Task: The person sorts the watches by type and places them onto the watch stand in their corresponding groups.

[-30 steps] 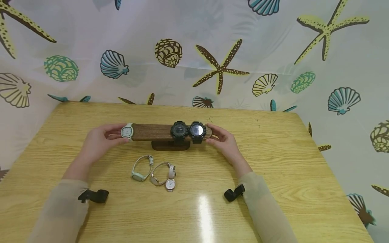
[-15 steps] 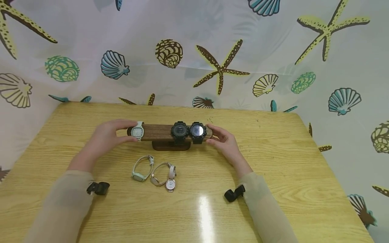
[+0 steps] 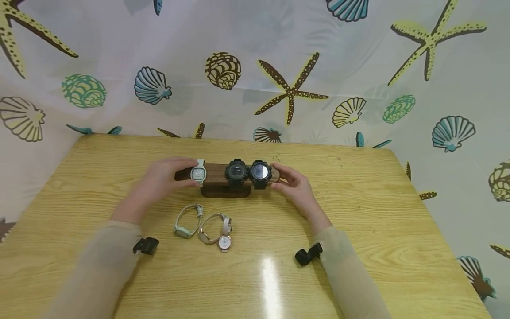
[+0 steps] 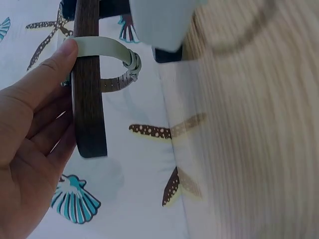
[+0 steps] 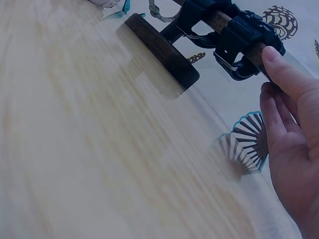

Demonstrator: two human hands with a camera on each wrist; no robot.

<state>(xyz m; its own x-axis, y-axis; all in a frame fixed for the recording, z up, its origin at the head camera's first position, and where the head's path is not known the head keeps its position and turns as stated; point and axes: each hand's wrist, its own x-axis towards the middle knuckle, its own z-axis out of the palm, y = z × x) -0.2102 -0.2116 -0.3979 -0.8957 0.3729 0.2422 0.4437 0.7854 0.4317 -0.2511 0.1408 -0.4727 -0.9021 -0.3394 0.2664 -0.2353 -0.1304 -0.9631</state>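
A dark wooden watch stand (image 3: pixel 216 175) has its horizontal bar threaded through several watches. My left hand (image 3: pixel 161 177) pinches a pale square-faced watch (image 3: pixel 198 173) between thumb and fingers, on the left part of the bar. In the left wrist view the watch's light strap (image 4: pixel 107 47) loops round the bar, with the thumb on it and the bar's end sticking out below. Two black digital watches (image 3: pixel 237 172) sit side by side on the right part of the bar. My right hand (image 3: pixel 294 184) grips the bar's right end; its thumb lies right beside the outer black watch (image 5: pixel 239 37).
On the wooden table (image 3: pixel 358 199), in front of the stand's base (image 3: pixel 225 192), lie a pale green watch (image 3: pixel 183 231), a light-strapped watch (image 3: pixel 204 238) and a small round-faced watch (image 3: pixel 225 242). A shell-and-starfish patterned cloth (image 3: pixel 179 35) hangs behind the table.
My left hand has moved right, sliding the pale watch from the bar's left end inward along it. The right hand keeps its grip on the bar; the black watches stay put.
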